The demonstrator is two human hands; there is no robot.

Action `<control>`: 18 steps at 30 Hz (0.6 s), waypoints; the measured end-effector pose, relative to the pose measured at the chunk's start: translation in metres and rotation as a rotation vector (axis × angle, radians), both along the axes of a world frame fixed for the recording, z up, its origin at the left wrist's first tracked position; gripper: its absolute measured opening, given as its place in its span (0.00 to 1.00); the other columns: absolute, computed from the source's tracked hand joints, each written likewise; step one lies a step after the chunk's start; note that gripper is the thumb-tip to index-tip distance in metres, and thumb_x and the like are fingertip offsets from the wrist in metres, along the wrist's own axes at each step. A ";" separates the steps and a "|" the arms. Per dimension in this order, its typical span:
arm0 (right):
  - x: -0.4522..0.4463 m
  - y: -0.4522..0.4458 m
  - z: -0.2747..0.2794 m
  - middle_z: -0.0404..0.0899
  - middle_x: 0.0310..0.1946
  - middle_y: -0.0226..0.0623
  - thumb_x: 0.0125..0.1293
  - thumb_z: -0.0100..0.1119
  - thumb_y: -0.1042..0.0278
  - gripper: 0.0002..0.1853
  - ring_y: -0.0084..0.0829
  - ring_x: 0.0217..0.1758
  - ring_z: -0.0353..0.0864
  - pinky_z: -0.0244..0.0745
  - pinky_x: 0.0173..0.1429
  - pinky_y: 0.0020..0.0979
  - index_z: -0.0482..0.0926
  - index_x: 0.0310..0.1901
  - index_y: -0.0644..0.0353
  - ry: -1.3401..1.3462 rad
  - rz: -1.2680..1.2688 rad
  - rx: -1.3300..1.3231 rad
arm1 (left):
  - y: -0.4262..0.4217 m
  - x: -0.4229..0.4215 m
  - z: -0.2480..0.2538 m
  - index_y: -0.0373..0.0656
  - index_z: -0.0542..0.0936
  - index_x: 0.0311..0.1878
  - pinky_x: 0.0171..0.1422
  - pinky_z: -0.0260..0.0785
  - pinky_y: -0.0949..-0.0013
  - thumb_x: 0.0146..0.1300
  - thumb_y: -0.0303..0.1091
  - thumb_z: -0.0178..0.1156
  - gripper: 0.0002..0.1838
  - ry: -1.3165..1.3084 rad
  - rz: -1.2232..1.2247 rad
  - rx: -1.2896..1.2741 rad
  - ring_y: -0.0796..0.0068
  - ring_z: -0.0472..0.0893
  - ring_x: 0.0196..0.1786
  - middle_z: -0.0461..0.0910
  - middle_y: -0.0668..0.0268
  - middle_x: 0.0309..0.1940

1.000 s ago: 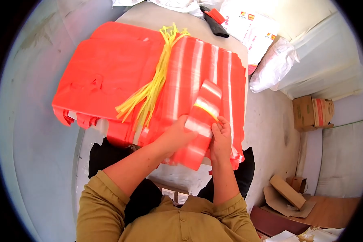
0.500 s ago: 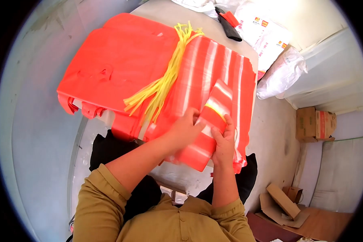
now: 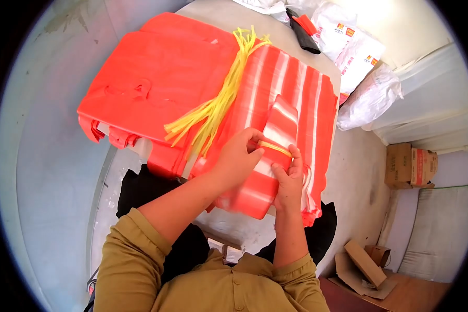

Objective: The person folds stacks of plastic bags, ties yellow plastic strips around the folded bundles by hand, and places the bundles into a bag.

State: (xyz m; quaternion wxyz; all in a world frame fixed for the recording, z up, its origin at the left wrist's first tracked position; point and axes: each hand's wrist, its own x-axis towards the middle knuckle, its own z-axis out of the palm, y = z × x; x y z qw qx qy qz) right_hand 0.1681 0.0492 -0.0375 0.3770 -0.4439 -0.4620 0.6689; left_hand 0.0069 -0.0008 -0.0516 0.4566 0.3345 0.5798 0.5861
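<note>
A folded red-and-white striped bundle (image 3: 262, 182) lies tilted over a stack of striped red sheets (image 3: 309, 109), with a yellow band (image 3: 275, 148) around its middle. My left hand (image 3: 240, 156) grips the bundle's left edge, fingertips at the band's left end. On the right edge, my right hand (image 3: 288, 179) holds the bundle between thumb and fingers, close to the band's other end. Loose yellow strips (image 3: 224, 99) lie across the stack, left of the hands. Plain red sheets (image 3: 161, 67) are piled further left.
The table (image 3: 213, 13) shows behind the stacks, with a black and red item (image 3: 304, 34) on it. White printed sacks (image 3: 359, 60) stand at the back right. Cardboard boxes (image 3: 400, 166) are at the right, and flattened cardboard (image 3: 356, 273) lies lower right.
The yellow band has moved down the bundle toward its middle, and my left hand has shifted up to the band. The view has turned slightly, moving the stacks right.
</note>
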 end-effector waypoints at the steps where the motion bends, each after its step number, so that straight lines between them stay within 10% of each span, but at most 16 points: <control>1: 0.000 0.000 0.000 0.66 0.76 0.41 0.66 0.60 0.87 0.39 0.33 0.75 0.71 0.72 0.75 0.35 0.63 0.79 0.59 0.003 0.006 0.004 | 0.000 0.001 0.000 0.38 0.75 0.70 0.63 0.77 0.65 0.73 0.26 0.63 0.23 -0.011 0.011 0.013 0.72 0.83 0.56 0.82 0.59 0.56; 18: -0.001 0.003 -0.001 0.60 0.81 0.45 0.68 0.59 0.85 0.46 0.36 0.80 0.66 0.67 0.80 0.39 0.50 0.86 0.57 -0.107 0.226 0.210 | 0.005 -0.008 -0.005 0.33 0.61 0.79 0.64 0.79 0.67 0.76 0.22 0.61 0.33 -0.491 0.148 0.030 0.71 0.83 0.60 0.83 0.54 0.61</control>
